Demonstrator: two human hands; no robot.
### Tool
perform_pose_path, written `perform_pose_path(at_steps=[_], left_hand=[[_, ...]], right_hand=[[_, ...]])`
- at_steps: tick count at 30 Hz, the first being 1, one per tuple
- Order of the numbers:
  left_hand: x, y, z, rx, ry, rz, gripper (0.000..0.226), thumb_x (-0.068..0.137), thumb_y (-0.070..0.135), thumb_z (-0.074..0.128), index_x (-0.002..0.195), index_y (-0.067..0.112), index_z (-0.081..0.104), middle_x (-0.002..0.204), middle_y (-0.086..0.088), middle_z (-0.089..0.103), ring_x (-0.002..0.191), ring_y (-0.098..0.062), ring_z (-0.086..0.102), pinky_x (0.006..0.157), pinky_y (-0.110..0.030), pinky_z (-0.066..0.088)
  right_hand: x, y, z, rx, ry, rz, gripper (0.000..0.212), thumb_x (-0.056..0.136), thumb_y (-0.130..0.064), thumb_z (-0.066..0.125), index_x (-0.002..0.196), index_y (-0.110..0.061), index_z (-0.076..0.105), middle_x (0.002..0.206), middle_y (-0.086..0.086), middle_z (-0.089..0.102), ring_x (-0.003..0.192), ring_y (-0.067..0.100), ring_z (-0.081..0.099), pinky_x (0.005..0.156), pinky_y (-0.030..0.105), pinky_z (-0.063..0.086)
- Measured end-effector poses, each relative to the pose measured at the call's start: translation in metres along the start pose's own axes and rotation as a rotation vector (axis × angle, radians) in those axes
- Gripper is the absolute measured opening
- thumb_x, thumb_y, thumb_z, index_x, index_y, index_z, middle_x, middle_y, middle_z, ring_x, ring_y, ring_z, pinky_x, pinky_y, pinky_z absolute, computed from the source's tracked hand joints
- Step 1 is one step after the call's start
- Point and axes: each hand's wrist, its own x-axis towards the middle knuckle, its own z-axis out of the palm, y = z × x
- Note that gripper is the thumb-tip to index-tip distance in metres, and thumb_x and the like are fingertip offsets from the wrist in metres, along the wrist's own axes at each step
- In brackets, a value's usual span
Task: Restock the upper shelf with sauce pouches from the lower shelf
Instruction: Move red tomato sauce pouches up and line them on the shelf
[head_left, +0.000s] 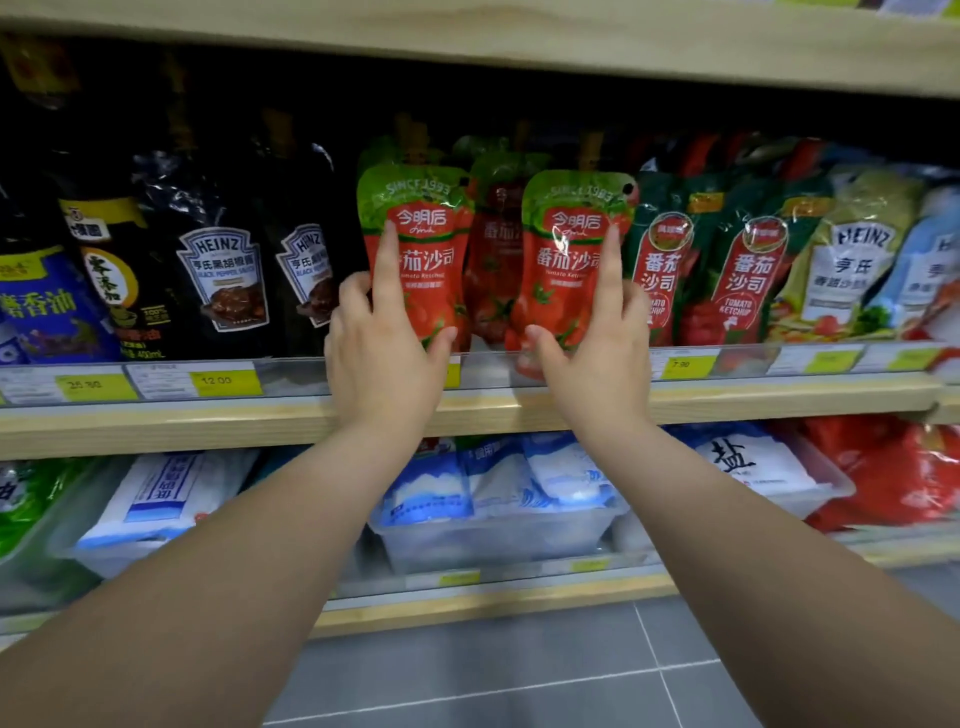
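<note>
One head-worn view faces the shelf (467, 410) front at close range; angled slightly downward; floor (493, 670) visible below.

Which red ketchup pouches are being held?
The two front pouches with green tops: the left hand holds one pouch, the right hand the other pouch. The darker ketchup pouches beside stand untouched.

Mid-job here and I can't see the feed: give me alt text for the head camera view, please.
Two bare hands each hold a red-and-green tomato ketchup pouch upright at the front of the upper shelf: left hand on the left pouch, right hand on the right pouch, index fingers extended up the fronts. Black Heinz pouches stand left; salt bags fill bins below.
</note>
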Motion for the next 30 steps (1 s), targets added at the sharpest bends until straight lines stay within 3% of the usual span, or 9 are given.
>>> perform_pose_path(at_steps=[3, 10, 17, 22, 30], left_hand=[[0.003, -0.004, -0.002, -0.001, -0.019, 0.011, 0.099, 0.077, 0.037, 0.074, 0.148, 0.036, 0.006, 0.125, -0.014, 0.045, 0.111, -0.033, 0.048, 0.092, -0.048, 0.043], [0.012, -0.015, -0.014, 0.002, -0.066, 0.089, 0.102, 0.072, 0.044, 0.077, 0.144, 0.048, 0.005, 0.114, -0.010, 0.048, 0.102, -0.031, 0.054, 0.087, -0.052, 0.045], [0.016, -0.028, -0.026, 0.006, -0.103, 0.112, 0.097, 0.074, 0.049, 0.073, 0.141, 0.055, 0.003, 0.117, -0.005, 0.048, 0.105, -0.029, 0.053, 0.089, -0.056, 0.045], [0.016, -0.036, -0.026, -0.041, -0.135, 0.124, 0.091, 0.079, 0.042, 0.070, 0.141, 0.054, 0.006, 0.118, 0.001, 0.048, 0.099, -0.011, 0.044, 0.088, -0.058, 0.046], [0.015, -0.039, -0.030, -0.051, -0.141, 0.113, 0.086, 0.082, 0.030, 0.071, 0.146, 0.043, 0.014, 0.122, -0.006, 0.051, 0.097, -0.018, 0.049, 0.085, -0.042, 0.048]], right_hand=[[0.004, 0.000, 0.002, 0.013, 0.000, 0.002, 0.104, 0.079, -0.028, 0.074, 0.145, -0.040, -0.005, 0.118, 0.010, 0.046, 0.101, 0.024, 0.049, 0.086, 0.042, 0.047], [0.010, -0.005, 0.008, 0.022, -0.038, 0.031, 0.108, 0.076, -0.025, 0.078, 0.144, -0.044, -0.004, 0.109, 0.006, 0.050, 0.081, 0.017, 0.052, 0.065, 0.029, 0.041], [0.011, -0.010, 0.010, 0.097, -0.085, 0.070, 0.107, 0.077, -0.022, 0.076, 0.142, -0.050, -0.004, 0.113, 0.003, 0.048, 0.087, 0.017, 0.055, 0.072, 0.036, 0.052], [0.010, -0.016, 0.010, 0.099, -0.106, 0.062, 0.107, 0.077, -0.021, 0.076, 0.142, -0.049, -0.004, 0.118, 0.005, 0.048, 0.089, 0.019, 0.056, 0.074, 0.043, 0.054], [0.004, -0.016, 0.009, 0.052, -0.106, -0.006, 0.102, 0.080, -0.026, 0.074, 0.147, -0.039, -0.002, 0.120, 0.009, 0.048, 0.091, 0.019, 0.054, 0.077, 0.038, 0.051]])
